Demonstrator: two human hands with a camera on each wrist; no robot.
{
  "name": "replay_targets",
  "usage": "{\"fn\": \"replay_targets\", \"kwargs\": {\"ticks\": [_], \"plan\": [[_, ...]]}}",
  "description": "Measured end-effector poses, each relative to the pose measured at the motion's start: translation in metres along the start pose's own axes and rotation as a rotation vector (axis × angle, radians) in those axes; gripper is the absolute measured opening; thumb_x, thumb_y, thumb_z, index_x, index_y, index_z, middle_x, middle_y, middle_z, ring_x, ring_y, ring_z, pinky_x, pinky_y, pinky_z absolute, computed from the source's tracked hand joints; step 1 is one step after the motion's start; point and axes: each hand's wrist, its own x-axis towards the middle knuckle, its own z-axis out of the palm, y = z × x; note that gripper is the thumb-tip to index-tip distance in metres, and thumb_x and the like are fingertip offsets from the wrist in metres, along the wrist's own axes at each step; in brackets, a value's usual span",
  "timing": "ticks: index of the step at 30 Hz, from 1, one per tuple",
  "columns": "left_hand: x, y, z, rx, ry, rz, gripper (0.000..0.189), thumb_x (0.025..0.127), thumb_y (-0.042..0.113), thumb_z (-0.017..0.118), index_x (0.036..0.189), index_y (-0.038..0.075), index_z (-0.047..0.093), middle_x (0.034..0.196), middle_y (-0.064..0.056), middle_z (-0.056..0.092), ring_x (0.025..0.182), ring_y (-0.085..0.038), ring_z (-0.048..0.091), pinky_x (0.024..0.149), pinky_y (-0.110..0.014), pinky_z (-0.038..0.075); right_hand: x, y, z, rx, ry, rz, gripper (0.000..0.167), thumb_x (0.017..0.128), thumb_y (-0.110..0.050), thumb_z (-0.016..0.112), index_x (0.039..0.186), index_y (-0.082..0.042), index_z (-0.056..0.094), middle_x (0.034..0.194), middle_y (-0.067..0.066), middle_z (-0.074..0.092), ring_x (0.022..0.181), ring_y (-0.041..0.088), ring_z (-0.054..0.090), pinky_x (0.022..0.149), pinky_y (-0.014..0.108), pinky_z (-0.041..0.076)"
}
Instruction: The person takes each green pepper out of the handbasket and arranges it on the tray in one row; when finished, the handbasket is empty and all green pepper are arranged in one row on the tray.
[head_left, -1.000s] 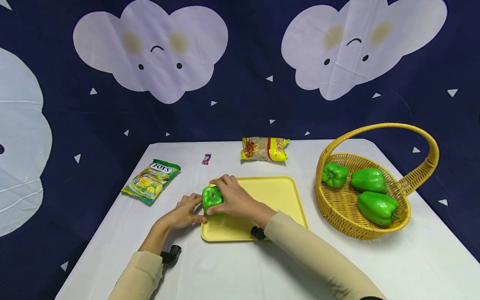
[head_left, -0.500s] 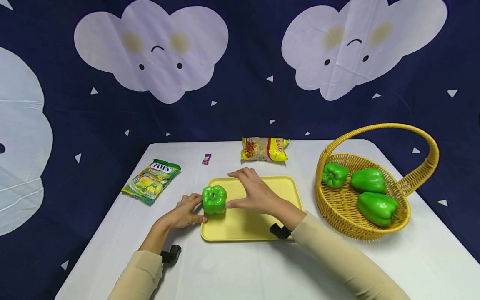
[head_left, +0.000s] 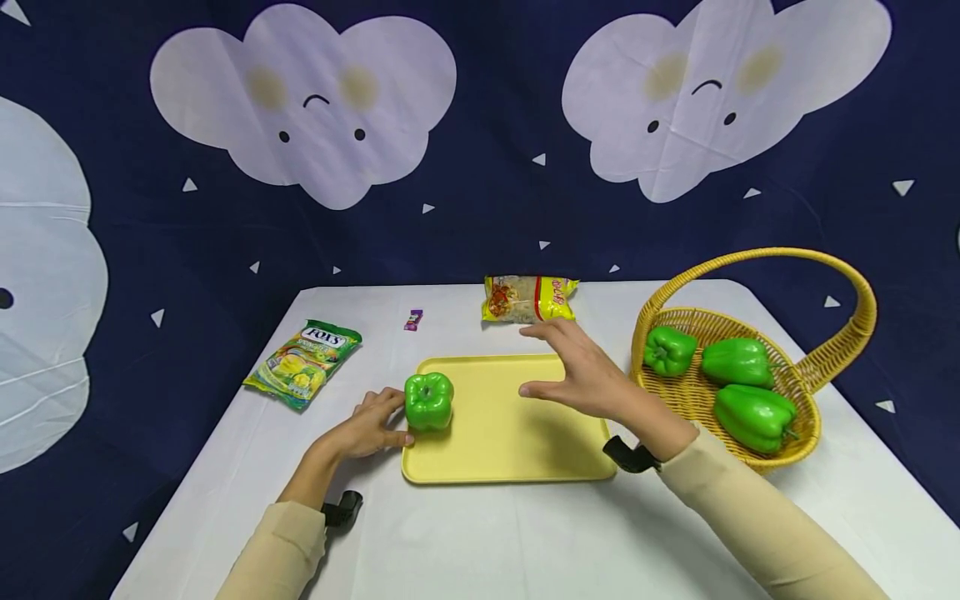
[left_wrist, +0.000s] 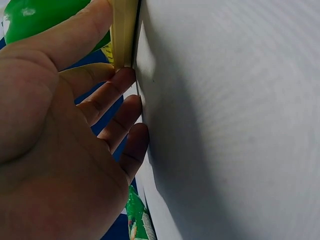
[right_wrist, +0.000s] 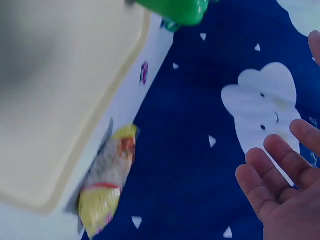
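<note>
The pepper [head_left: 429, 402] stands upright, stem up, at the left end of the tray [head_left: 502, 442]. The tray lies flat on the table [head_left: 480, 533].

State of the hands: the left hand [head_left: 369, 429] rests at the tray's left edge, fingers extended, thumb and index finger against the rim. Whether it also touches the pepper cannot be told. The right hand [head_left: 588, 375] is raised over the tray's right part, thumb and fingers spread, holding nothing.

The step in hand appears to be steadying the loaded tray while the right hand is free. Recommended practice:

1. Press the left fingers lightly against the rim; a hard push could slide the tray and topple the pepper.
2. Keep the left thumb low, so that it does not nudge the pepper.
3. Pass the right hand high enough to avoid the packet [head_left: 517, 298] behind the tray and the rim of the basket [head_left: 696, 393] to its right.
4. For any of the three basket peppers [head_left: 756, 417], grip round the body; the glossy skin may slip under a fingertip hold.
</note>
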Motion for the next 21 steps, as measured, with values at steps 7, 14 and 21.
{"fn": "replay_targets", "kwargs": {"ticks": [7, 14, 21], "plan": [[0.000, 0.000, -0.001, 0.002, -0.002, -0.009, 0.072, 0.078, 0.029, 0.075, 0.141, 0.013, 0.044, 0.136, -0.010, 0.047, 0.125, -0.031, 0.036, 0.106, -0.060, 0.027, -0.014, 0.019, -0.029, -0.047, 0.027, -0.005, 0.067, 0.074, -0.036, 0.079, 0.130, -0.012, 0.051, 0.124, 0.006, 0.053, 0.117, 0.023, 0.047, 0.094, 0.047, 0.045], [0.000, 0.001, -0.001, 0.003, -0.002, -0.008, 0.071, 0.079, 0.029, 0.075, 0.141, 0.012, 0.044, 0.137, -0.011, 0.046, 0.125, -0.031, 0.035, 0.106, -0.060, 0.027, -0.028, 0.037, -0.050, -0.086, 0.074, -0.015, 0.064, 0.072, -0.026, 0.081, 0.128, -0.010, 0.053, 0.124, 0.008, 0.054, 0.109, 0.023, 0.051, 0.088, 0.044, 0.046], [0.000, 0.001, 0.000, 0.003, -0.001, 0.000, 0.071, 0.079, 0.028, 0.075, 0.141, 0.013, 0.045, 0.137, -0.010, 0.047, 0.124, -0.030, 0.036, 0.105, -0.059, 0.028, -0.042, 0.057, -0.073, -0.136, 0.105, -0.021, 0.063, 0.070, -0.020, 0.083, 0.127, -0.012, 0.055, 0.119, 0.004, 0.056, 0.094, 0.015, 0.052, 0.084, 0.036, 0.042]]}}
